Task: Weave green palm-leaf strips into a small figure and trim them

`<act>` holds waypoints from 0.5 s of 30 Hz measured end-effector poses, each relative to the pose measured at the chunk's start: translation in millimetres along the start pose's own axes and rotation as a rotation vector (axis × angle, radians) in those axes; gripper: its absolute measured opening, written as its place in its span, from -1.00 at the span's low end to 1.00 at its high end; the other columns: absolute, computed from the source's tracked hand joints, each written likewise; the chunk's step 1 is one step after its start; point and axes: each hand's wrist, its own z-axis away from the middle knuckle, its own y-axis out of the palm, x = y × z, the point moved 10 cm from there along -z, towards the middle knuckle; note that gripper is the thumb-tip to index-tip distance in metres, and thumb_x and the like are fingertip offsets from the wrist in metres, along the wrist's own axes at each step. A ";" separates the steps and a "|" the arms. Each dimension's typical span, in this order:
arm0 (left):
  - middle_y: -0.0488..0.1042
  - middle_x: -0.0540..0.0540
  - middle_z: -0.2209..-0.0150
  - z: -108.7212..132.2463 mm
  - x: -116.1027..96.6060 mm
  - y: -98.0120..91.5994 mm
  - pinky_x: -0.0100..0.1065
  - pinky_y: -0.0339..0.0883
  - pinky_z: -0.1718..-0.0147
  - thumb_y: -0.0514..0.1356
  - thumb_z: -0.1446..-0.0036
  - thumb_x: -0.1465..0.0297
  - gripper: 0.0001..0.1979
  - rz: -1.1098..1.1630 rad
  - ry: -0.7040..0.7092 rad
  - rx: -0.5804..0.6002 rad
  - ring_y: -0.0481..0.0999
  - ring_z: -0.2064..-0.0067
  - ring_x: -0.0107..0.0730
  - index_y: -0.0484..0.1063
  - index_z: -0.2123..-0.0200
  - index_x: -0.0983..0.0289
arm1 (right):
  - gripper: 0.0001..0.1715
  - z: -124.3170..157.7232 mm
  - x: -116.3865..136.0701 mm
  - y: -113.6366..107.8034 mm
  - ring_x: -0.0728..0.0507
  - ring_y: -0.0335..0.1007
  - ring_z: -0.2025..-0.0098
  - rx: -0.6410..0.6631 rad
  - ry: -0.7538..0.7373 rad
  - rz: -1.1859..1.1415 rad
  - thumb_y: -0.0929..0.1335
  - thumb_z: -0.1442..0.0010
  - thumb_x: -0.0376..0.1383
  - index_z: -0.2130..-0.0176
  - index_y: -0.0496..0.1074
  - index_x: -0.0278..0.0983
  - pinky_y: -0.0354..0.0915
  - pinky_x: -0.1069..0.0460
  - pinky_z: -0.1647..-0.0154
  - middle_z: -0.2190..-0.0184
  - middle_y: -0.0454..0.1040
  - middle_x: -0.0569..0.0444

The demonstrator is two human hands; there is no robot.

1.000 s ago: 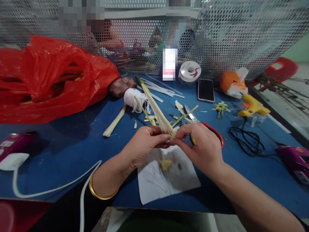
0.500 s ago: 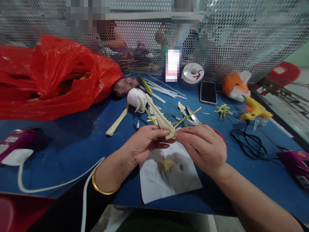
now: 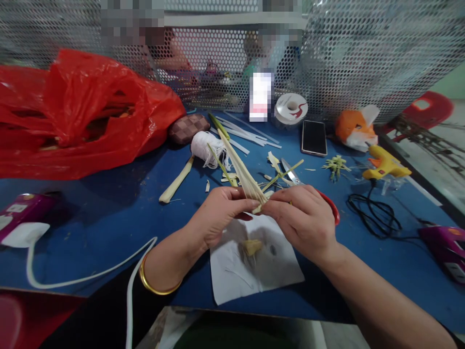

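Between both hands is a pale, pleated strip of dried leaf [image 3: 242, 169], its long end pointing up and away to the left. My left hand [image 3: 221, 213] pinches the gathered lower end between thumb and fingers. Closed against the same end from the right is my right hand [image 3: 305, 220], its fingertips pressed on the folds. Below them lies a white paper sheet [image 3: 261, 276] with a small yellowish folded piece [image 3: 252, 247] on it. Just beyond the right hand are scissors [image 3: 290, 172] with red handles, partly hidden by it, and leaf scraps [image 3: 278, 174].
A big red plastic bag [image 3: 119, 116] fills the left. White string [image 3: 209, 149], a pale stalk [image 3: 177, 182], white strips [image 3: 247, 131], a ribbon spool [image 3: 283, 114] and a phone [image 3: 314, 138] lie behind. A yellow glue gun [image 3: 387, 164] with black cord sits right; a white cable [image 3: 98, 277] crosses left.
The fingers of my right hand have shifted slightly on the gathered end, and the hand sits a little lower and further left. The leaf strip has turned a little and its tip reaches higher.
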 end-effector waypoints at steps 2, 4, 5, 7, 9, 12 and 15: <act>0.60 0.03 0.44 0.3 -4.0 0.6 -0.47 0.33 0.42 0.33 0.06 0.52 -0.87 -0.036 0.050 -0.005 0.48 0.41 -0.48 0.65 0.37 0.28 | -0.81 -0.5 -4.6 2.3 -0.12 0.40 0.36 0.018 0.035 -0.030 0.35 -0.28 -0.42 0.35 0.53 -0.26 0.22 -0.04 0.34 0.41 0.54 0.01; 0.60 0.02 0.45 0.5 -8.0 0.5 -0.47 0.33 0.41 0.32 0.07 0.54 -0.86 -0.072 0.098 -0.016 0.47 0.42 -0.49 0.65 0.39 0.27 | -0.82 -0.8 -10.4 5.2 -0.14 0.39 0.36 0.045 0.081 -0.077 0.36 -0.27 -0.41 0.36 0.53 -0.27 0.23 -0.05 0.34 0.41 0.51 0.00; 0.60 0.01 0.45 0.4 -9.2 0.5 -0.47 0.33 0.41 0.32 0.07 0.55 -0.86 -0.088 0.114 -0.019 0.47 0.42 -0.49 0.65 0.39 0.27 | -0.83 -0.7 -13.4 6.9 -0.14 0.39 0.35 0.061 0.107 -0.108 0.36 -0.26 -0.41 0.36 0.53 -0.28 0.23 -0.05 0.35 0.40 0.50 0.00; 0.60 0.02 0.45 -0.3 -8.5 1.3 -0.45 0.34 0.40 0.31 0.05 0.54 -0.86 -0.112 0.113 -0.010 0.50 0.42 -0.47 0.65 0.39 0.27 | -0.84 0.3 -19.1 9.6 -0.15 0.38 0.32 0.084 0.164 -0.178 0.37 -0.25 -0.42 0.36 0.53 -0.28 0.25 -0.05 0.34 0.40 0.46 0.00; 0.60 0.04 0.46 -1.4 -4.8 2.2 -0.44 0.36 0.39 0.30 0.01 0.51 -0.88 -0.118 0.082 0.008 0.53 0.40 -0.44 0.64 0.37 0.28 | -0.86 2.5 -24.7 11.5 -0.14 0.37 0.30 0.092 0.228 -0.246 0.37 -0.23 -0.42 0.36 0.52 -0.27 0.27 -0.05 0.33 0.39 0.43 0.01; 0.60 0.06 0.46 -1.8 -2.5 2.2 -0.42 0.37 0.37 0.31 -0.02 0.47 -0.90 -0.122 0.063 0.021 0.56 0.39 -0.41 0.64 0.35 0.29 | -0.89 6.3 -31.5 12.8 -0.13 0.37 0.29 0.078 0.317 -0.329 0.39 -0.21 -0.43 0.35 0.50 -0.26 0.29 -0.03 0.30 0.38 0.40 0.04; 0.61 0.07 0.45 -0.3 -4.7 3.0 -0.40 0.39 0.35 0.31 -0.02 0.44 -0.89 -0.124 0.089 0.030 0.56 0.38 -0.39 0.64 0.35 0.30 | -0.91 9.4 -38.5 13.3 -0.13 0.38 0.26 0.059 0.407 -0.377 0.41 -0.17 -0.43 0.33 0.47 -0.24 0.31 -0.03 0.25 0.35 0.41 0.07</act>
